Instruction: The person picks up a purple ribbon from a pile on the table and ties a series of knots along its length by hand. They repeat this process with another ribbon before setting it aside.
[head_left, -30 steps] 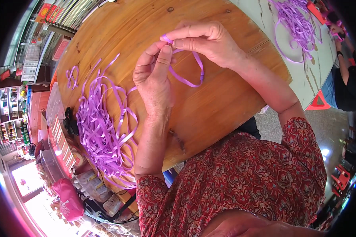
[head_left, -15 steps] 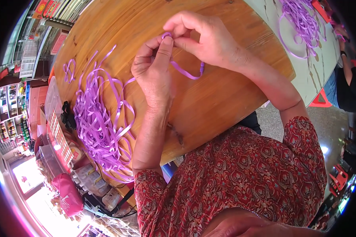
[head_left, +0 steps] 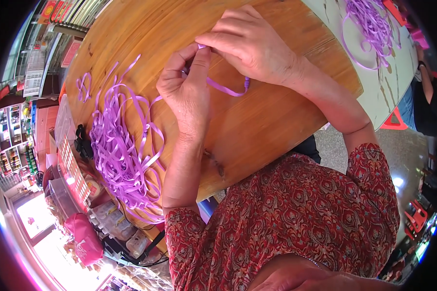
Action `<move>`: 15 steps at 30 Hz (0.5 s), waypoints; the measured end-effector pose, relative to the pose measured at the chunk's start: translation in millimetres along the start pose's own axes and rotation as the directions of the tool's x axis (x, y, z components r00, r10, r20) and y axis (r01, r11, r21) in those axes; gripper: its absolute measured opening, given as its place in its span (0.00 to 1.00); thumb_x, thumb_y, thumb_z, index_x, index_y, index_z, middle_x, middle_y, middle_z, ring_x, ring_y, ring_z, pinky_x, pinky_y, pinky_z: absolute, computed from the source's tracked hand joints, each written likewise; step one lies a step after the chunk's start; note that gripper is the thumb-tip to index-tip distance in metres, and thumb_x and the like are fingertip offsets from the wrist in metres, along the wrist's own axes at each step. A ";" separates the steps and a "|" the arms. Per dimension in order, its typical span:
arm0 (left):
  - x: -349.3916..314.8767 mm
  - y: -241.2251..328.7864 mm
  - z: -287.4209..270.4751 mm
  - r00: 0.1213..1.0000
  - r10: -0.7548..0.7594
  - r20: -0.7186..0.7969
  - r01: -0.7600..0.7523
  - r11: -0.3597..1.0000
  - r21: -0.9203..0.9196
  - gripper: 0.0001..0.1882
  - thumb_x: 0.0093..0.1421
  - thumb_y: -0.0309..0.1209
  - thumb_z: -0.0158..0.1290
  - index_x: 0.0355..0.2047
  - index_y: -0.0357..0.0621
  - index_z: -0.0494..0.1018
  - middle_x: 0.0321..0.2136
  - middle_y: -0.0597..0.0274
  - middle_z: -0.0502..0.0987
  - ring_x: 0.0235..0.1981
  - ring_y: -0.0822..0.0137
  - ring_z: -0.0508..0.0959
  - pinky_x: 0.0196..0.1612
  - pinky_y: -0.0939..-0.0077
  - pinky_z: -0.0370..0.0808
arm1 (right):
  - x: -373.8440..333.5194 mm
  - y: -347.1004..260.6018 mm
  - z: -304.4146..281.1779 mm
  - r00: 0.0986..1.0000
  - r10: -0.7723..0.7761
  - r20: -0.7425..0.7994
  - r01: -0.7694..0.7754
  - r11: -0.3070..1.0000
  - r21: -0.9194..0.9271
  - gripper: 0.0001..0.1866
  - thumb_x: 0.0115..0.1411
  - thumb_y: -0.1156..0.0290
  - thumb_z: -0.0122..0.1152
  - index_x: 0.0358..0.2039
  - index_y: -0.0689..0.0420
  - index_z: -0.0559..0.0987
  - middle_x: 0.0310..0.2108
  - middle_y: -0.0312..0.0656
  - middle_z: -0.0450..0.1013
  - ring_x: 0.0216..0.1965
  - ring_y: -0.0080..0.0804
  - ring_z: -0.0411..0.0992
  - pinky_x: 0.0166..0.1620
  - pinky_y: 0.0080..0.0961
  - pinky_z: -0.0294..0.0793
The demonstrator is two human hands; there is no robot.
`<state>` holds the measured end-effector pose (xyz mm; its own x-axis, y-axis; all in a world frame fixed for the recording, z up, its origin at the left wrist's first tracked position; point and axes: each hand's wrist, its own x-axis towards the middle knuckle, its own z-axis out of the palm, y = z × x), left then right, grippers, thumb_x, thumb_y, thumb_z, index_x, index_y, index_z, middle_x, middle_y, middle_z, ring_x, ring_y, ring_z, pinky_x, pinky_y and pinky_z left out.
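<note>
Over the wooden table, my left hand (head_left: 189, 82) pinches a narrow purple ribbon (head_left: 226, 89) between thumb and forefinger. My right hand (head_left: 250, 46) meets it from the right, thumb and forefinger closed at the same bit of ribbon; the exact grip is partly hidden by the fingers. From the pinch the ribbon hangs in a short curve to a darker purple knotted part below my right hand. Left of my left forearm lies a large tangled heap of purple ribbon (head_left: 124, 150). A small separate loop of purple ribbon (head_left: 84, 87) rests beyond it.
The round wooden table (head_left: 257, 131) borders a white marbled table (head_left: 325, 17) bearing another purple ribbon pile (head_left: 366, 29). A person's arm (head_left: 426, 87) is at the far right. Plastic boxes (head_left: 114, 220), a black object (head_left: 84, 141) and a pink bag (head_left: 84, 237) stand left.
My right hand has turned and its fingers have come down onto the ribbon at my left fingertips. The small loop that stood up there is now mostly covered.
</note>
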<state>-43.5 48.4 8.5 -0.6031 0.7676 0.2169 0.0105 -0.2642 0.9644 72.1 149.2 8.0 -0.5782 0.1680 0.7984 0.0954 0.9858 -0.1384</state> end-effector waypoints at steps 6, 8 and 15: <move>3.7 0.1 -2.8 1.000 -0.014 -0.017 0.016 0.994 0.109 0.04 0.56 0.21 0.56 0.32 0.35 0.78 0.25 0.69 0.77 0.23 0.84 0.68 0.26 0.90 0.63 | 2.7 -0.5 -13.7 0.994 -0.107 0.028 0.110 0.988 -0.111 0.15 0.48 0.69 0.62 0.39 0.56 0.78 0.30 0.35 0.73 0.37 0.28 0.71 0.43 0.30 0.69; 5.4 5.1 -6.1 0.991 -0.131 0.008 0.131 0.991 0.017 0.05 0.56 0.21 0.56 0.32 0.33 0.78 0.23 0.66 0.77 0.21 0.81 0.68 0.25 0.88 0.64 | 16.6 -12.0 -37.0 0.909 -0.270 0.318 0.414 0.675 -0.611 0.11 0.53 0.74 0.58 0.37 0.59 0.77 0.31 0.37 0.71 0.34 0.30 0.70 0.40 0.28 0.69; 24.5 0.0 -28.1 0.877 -0.388 0.282 0.448 0.873 -0.193 0.06 0.53 0.21 0.58 0.32 0.32 0.76 0.23 0.59 0.77 0.20 0.74 0.69 0.25 0.81 0.67 | 9.6 14.3 -17.6 0.971 -0.227 -0.081 0.238 0.952 0.192 0.12 0.49 0.74 0.59 0.36 0.61 0.77 0.30 0.38 0.69 0.33 0.33 0.68 0.38 0.31 0.68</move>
<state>-80.7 50.7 9.6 -0.3079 0.9409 -0.1414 -0.4154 0.0008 0.9096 82.2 165.0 24.0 -0.5168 -0.0600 0.8540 -0.2027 0.9777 -0.0540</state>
